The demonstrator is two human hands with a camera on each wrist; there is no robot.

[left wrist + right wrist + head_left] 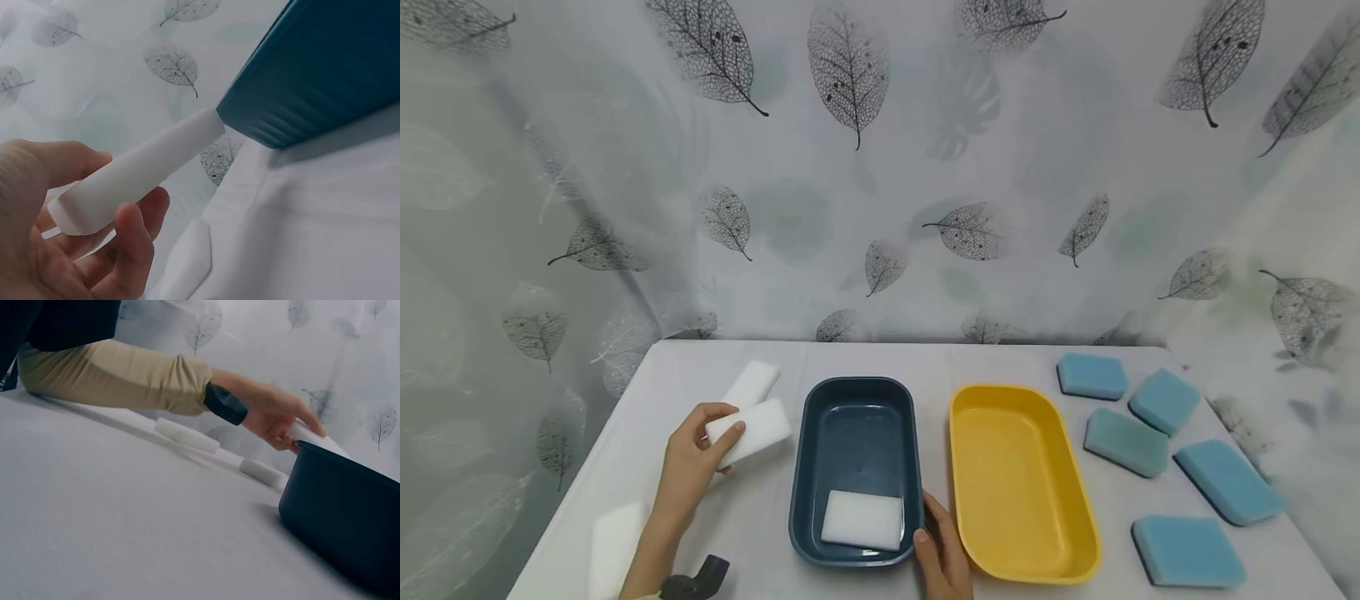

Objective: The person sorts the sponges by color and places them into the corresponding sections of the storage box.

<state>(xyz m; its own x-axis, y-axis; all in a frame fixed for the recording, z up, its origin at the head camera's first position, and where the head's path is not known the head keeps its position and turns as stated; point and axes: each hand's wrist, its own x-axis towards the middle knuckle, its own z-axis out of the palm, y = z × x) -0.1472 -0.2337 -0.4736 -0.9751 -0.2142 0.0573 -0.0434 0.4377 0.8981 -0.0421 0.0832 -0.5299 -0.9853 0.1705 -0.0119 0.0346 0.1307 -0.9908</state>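
Observation:
My left hand (696, 458) holds a white sponge block (752, 432) between thumb and fingers, raised left of the dark blue tray (855, 442). Close up in the left wrist view, the sponge (137, 169) is tilted, its far end near the tray's wall (312, 75). Another white sponge (862, 520) lies flat inside the tray, at its near end. My right hand (946, 550) rests against the tray's right side near the front corner, thumb at the rim. The right wrist view does not show that hand.
Two more white sponges lie on the left, one behind the hand (754, 382) and one by the forearm (613, 550). A yellow tray (1022, 483) stands right of the blue one. Several blue sponges (1187, 550) are spread over the white table's right side.

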